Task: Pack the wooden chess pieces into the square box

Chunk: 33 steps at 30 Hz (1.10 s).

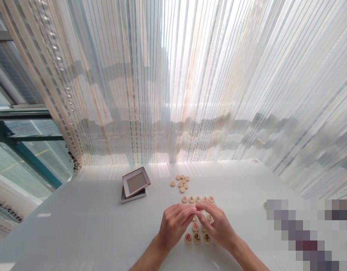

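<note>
Two bare forearms are reaching in from the bottom edge, with the left hand (175, 226) and the right hand (217, 226) meeting over a white table (91, 226) where round wooden chess pieces are lying in rows. The fingertips of both hands are coming together at the middle, thumbs and forefingers curled inward and nearly touching. The fingers are hiding the spot, so it is not possible to tell whether either hand is pinching a piece. Just in front of the hands, a front row of three pieces (197, 237) is lying face up, showing red and black characters. Some partly covered pieces (195, 227) are peeking out between the palms. Just beyond the fingertips, a far row of five pieces (198, 199) is lying side by side with red characters up. A heap of blank-sided pieces (182, 182) is sitting farther back, near a small box (135, 185) whose lid is resting tilted on its base, to the left. A sheer striped curtain (190, 94) is hanging behind the table, a window (21, 143) is showing at far left, and a pixelated patch (311, 233) is covering the lower right corner.
</note>
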Each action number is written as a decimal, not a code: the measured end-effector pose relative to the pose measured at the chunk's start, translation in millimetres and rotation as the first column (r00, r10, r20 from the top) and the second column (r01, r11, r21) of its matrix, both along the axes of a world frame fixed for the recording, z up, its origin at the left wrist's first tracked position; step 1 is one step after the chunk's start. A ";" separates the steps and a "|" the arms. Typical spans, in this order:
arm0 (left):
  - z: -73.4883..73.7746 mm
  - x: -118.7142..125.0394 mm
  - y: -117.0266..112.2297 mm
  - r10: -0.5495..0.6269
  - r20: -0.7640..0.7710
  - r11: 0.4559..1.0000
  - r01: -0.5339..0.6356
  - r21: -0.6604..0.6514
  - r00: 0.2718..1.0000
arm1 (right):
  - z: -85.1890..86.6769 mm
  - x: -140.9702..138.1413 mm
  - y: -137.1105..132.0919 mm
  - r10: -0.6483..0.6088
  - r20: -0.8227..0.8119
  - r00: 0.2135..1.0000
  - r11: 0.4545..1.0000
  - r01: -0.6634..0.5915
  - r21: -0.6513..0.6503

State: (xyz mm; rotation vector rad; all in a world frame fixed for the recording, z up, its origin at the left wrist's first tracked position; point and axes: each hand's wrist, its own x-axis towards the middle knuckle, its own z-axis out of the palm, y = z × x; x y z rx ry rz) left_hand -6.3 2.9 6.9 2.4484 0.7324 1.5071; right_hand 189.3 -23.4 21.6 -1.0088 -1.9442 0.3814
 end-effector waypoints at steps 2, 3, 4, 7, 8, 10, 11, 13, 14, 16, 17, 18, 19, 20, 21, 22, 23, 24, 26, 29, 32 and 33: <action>-0.3 -0.2 -1.4 -0.023 0.005 0.999 0.023 -0.022 1.000 | 1.6 0.0 -1.8 -0.008 -0.026 1.000 1.000 0.007 -0.021; -0.6 -0.3 -1.7 -0.033 0.011 0.999 0.033 -0.038 0.999 | 2.3 0.2 -2.7 -0.012 -0.036 0.999 0.999 0.011 -0.033; -0.8 -0.5 -1.8 -0.042 0.013 0.998 0.043 -0.053 0.999 | 3.0 0.5 -3.4 -0.012 -0.040 0.999 0.999 0.011 -0.043; -1.4 -0.7 -1.6 -0.059 0.014 0.996 0.060 -0.071 0.998 | 3.8 1.0 -4.5 0.002 -0.017 1.000 0.999 -0.003 -0.046; -1.7 -0.4 -1.3 -0.063 0.014 0.996 0.063 -0.070 0.998 | 3.4 1.1 -4.4 0.004 -0.011 1.000 0.999 -0.004 -0.036; -2.6 0.6 -0.4 -0.057 0.015 0.996 0.058 -0.064 0.998 | 1.6 1.1 -3.6 -0.008 -0.013 1.000 1.000 0.008 -0.019; -3.3 1.2 0.4 -0.045 0.017 0.997 0.046 -0.068 0.999 | 0.3 1.1 -3.0 -0.015 -0.018 1.000 1.000 0.015 -0.014; -5.1 2.2 2.4 -0.006 0.021 0.996 0.008 -0.088 1.000 | -2.8 1.1 -1.7 -0.028 -0.027 0.999 1.000 0.028 -0.014; -6.1 2.4 3.6 0.018 0.026 0.995 -0.015 -0.103 1.000 | -4.4 1.2 -0.9 -0.036 -0.031 0.999 0.999 0.035 -0.014; -7.9 2.0 5.9 0.063 0.039 0.989 -0.057 -0.137 0.997 | -7.5 1.8 0.9 -0.055 -0.038 0.998 0.998 0.054 -0.018; -8.7 1.5 6.8 0.083 0.045 0.985 -0.075 -0.155 0.996 | -8.9 2.2 1.9 -0.064 -0.042 0.997 0.998 0.063 -0.024; -9.4 0.9 7.5 0.096 0.050 0.981 -0.086 -0.173 0.994 | -10.2 2.8 2.8 -0.070 -0.046 0.996 0.997 0.069 -0.031; -10.1 0.3 7.8 0.101 0.050 0.977 -0.090 -0.192 0.994 | -11.4 3.5 3.8 -0.076 -0.051 0.996 0.997 0.074 -0.036; -10.6 -0.1 7.8 0.098 0.048 0.974 -0.086 -0.211 0.994 | -12.5 4.2 4.7 -0.082 -0.058 0.995 0.996 0.079 -0.042; -11.1 -0.4 7.5 0.089 0.046 0.970 -0.076 -0.232 0.995 | -13.6 5.0 5.6 -0.087 -0.065 0.994 0.995 0.084 -0.047; -11.5 -0.5 7.1 0.079 0.044 0.965 -0.065 -0.254 0.996 | -14.5 5.6 6.3 -0.091 -0.071 0.993 0.995 0.087 -0.052; -11.7 -0.3 6.5 0.068 0.044 0.960 -0.053 -0.275 0.997 | -15.3 6.1 7.0 -0.092 -0.073 0.993 0.994 0.087 -0.059; -11.9 -0.1 5.9 0.058 0.048 0.954 -0.041 -0.296 0.997 | -15.8 6.3 7.5 -0.086 -0.069 0.994 0.994 0.081 -0.067; -11.5 0.7 5.3 0.036 0.055 0.943 -0.016 -0.332 0.998 | -16.0 6.0 8.1 -0.047 -0.057 0.997 0.995 0.042 -0.086; -10.5 1.7 5.8 0.006 0.060 0.926 0.017 -0.376 0.998 | -14.2 4.2 7.8 0.042 -0.058 0.997 0.994 -0.048 -0.102; -10.9 1.7 7.4 -0.007 0.058 0.914 0.030 -0.404 0.998 | -11.1 2.9 6.0 0.089 -0.050 0.995 0.990 -0.094 -0.103; -11.5 1.6 7.9 -0.011 0.057 0.911 0.034 -0.412 0.998 | -9.9 2.7 5.2 0.089 -0.033 0.996 0.990 -0.092 -0.110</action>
